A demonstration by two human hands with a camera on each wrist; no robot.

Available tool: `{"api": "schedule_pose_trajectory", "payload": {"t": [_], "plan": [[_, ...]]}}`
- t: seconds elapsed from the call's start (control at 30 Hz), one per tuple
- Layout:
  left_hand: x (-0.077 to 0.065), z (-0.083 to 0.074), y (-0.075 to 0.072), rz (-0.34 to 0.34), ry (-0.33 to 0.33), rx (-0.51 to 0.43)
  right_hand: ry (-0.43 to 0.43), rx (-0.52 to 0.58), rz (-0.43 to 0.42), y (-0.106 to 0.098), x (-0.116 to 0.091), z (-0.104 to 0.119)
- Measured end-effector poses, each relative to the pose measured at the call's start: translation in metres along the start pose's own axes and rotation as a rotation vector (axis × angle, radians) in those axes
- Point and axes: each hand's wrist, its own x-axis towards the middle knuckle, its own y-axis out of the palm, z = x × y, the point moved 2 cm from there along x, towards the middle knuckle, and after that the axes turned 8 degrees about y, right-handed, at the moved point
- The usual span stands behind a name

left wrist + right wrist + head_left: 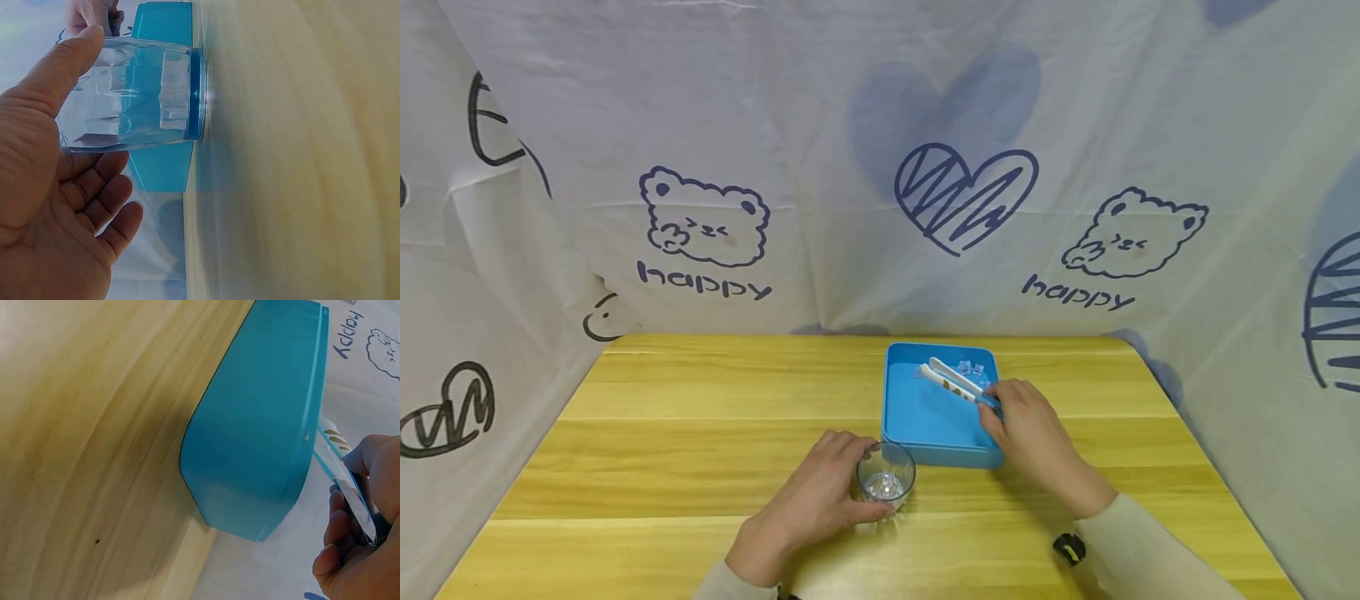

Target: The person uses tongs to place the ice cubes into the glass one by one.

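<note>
My left hand (822, 493) holds a clear drinking glass (100, 100) upright on the table, thumb on one side and fingers on the other. Clear ice-like cubes (883, 486) lie in the bottom of the glass. Over the blue tray (917, 423), my right hand (1028, 425) grips a pair of white and blue tongs (951, 382) by the handle end. The tips of the tongs point to the far left and stand a little apart, above the tray's inside. Several clear cubes (972, 368) lie near the tray's back edge. Whether the tongs touch any cube, I cannot tell.
The tray stands on a wooden table (700, 433), just behind and right of the glass. A white cloth (820, 167) printed with bears and hearts hangs behind the table and along its sides. A black band (1069, 548) sits at my right wrist.
</note>
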Motion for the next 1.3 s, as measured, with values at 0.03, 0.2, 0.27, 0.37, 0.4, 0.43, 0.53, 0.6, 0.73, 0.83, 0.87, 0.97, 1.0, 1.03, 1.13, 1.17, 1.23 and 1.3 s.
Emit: {"api": "schedule_pose_trajectory", "payload": {"t": [0.03, 0.2, 0.27, 0.37, 0.4, 0.43, 0.53, 0.6, 0.73, 0.83, 0.87, 0.97, 1.0, 1.03, 1.13, 1.17, 1.23, 1.3], "plan": [[0.000, 0.000, 0.000, 0.000, 0.000, 0.001, 0.014, -0.002, 0.010, 0.001, 0.002, 0.000], [0.000, 0.001, 0.000, 0.005, -0.003, 0.000, 0.063, -0.022, 0.048, 0.007, 0.011, 0.000], [0.000, 0.001, -0.001, 0.004, -0.003, 0.000, 0.076, -0.028, 0.059, 0.010, 0.015, 0.001], [-0.001, 0.001, 0.000, 0.005, -0.004, 0.003, 0.097, -0.040, 0.074, 0.015, 0.021, 0.002], [-0.001, 0.002, 0.000, 0.007, -0.007, 0.005, 0.102, -0.045, 0.076, 0.017, 0.023, 0.002], [-0.001, 0.002, 0.000, 0.006, -0.007, 0.005, 0.105, -0.051, 0.080, 0.019, 0.024, 0.002], [-0.001, 0.002, 0.001, 0.005, -0.004, 0.009, 0.115, -0.071, 0.090, 0.023, 0.026, 0.002], [-0.001, 0.002, 0.001, 0.005, -0.004, 0.012, 0.118, -0.085, 0.097, 0.026, 0.028, 0.003], [-0.001, 0.002, 0.001, 0.004, -0.004, 0.013, 0.131, -0.112, 0.118, 0.031, 0.030, 0.005], [-0.001, 0.003, 0.002, 0.003, -0.006, 0.015, 0.140, -0.131, 0.129, 0.034, 0.032, 0.006], [-0.001, 0.003, 0.002, 0.003, -0.006, 0.015, 0.138, -0.137, 0.130, 0.035, 0.032, 0.006], [-0.001, 0.003, 0.002, 0.004, -0.008, 0.012, 0.120, -0.162, 0.121, 0.038, 0.033, 0.007], [-0.001, 0.003, 0.002, 0.005, -0.009, 0.011, 0.113, -0.171, 0.116, 0.039, 0.033, 0.007], [-0.001, 0.003, 0.002, 0.006, -0.009, 0.009, 0.106, -0.180, 0.110, 0.040, 0.033, 0.007], [-0.001, 0.003, 0.002, 0.007, -0.008, 0.005, 0.093, -0.200, 0.098, 0.043, 0.033, 0.007], [-0.001, 0.003, 0.002, 0.007, -0.007, 0.006, 0.089, -0.204, 0.093, 0.043, 0.033, 0.007], [-0.001, 0.003, 0.002, 0.008, -0.006, 0.006, 0.077, -0.205, 0.080, 0.044, 0.033, 0.007], [-0.001, 0.004, 0.002, 0.008, -0.004, 0.006, 0.066, -0.207, 0.069, 0.045, 0.033, 0.008]]}}
